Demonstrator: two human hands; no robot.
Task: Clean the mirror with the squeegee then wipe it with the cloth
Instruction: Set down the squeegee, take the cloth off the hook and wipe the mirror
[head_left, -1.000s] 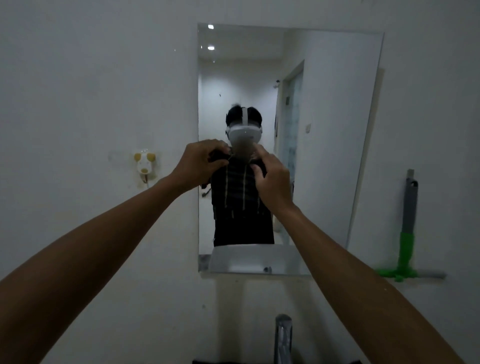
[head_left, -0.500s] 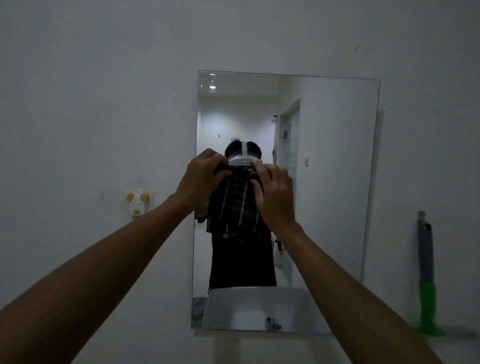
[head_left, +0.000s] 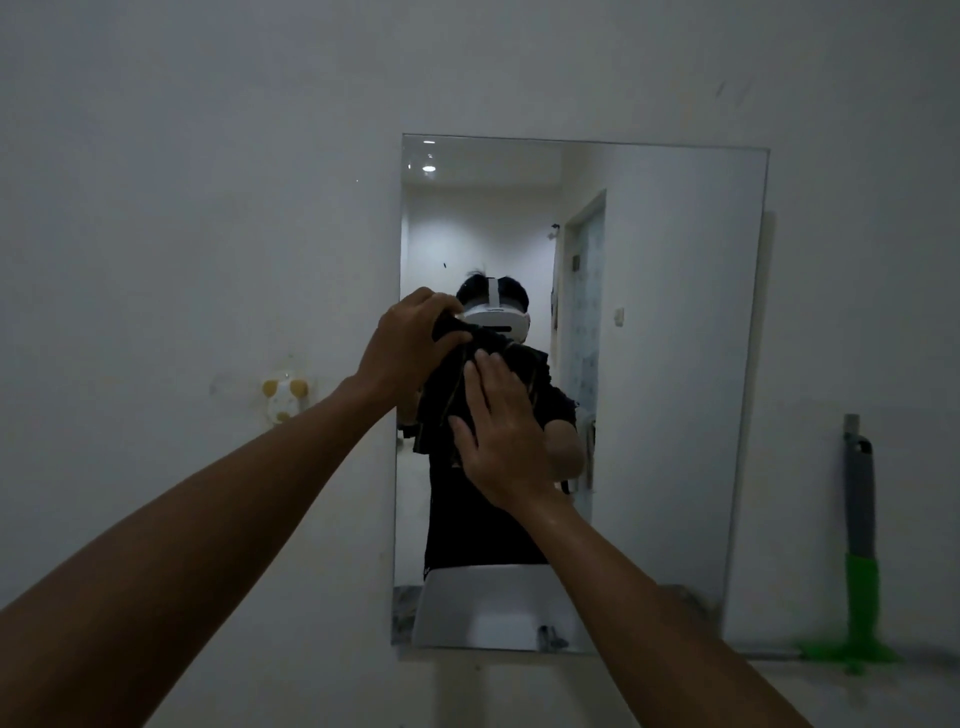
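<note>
A frameless rectangular mirror (head_left: 675, 364) hangs on the white wall in front of me. A dark striped cloth (head_left: 441, 395) is held up against its left-middle part. My left hand (head_left: 405, 348) pinches the cloth's top corner. My right hand (head_left: 501, 431) lies flat with fingers spread over the cloth, pressing it toward the glass. The squeegee (head_left: 862, 582), grey handle above a green neck, stands against the wall to the right of the mirror, its blade resting on a ledge. The cloth's lower part is hidden by my right hand.
A small white and yellow hook (head_left: 283, 397) sticks to the wall left of the mirror. The mirror reflects a person with a white headset, a white basin and a doorway. A ledge (head_left: 924, 675) runs along the wall below the squeegee.
My right hand has let go of the cloth's top edge and now lies flat on its middle. The view has tilted up a little, so the mirror sits lower in the frame.
</note>
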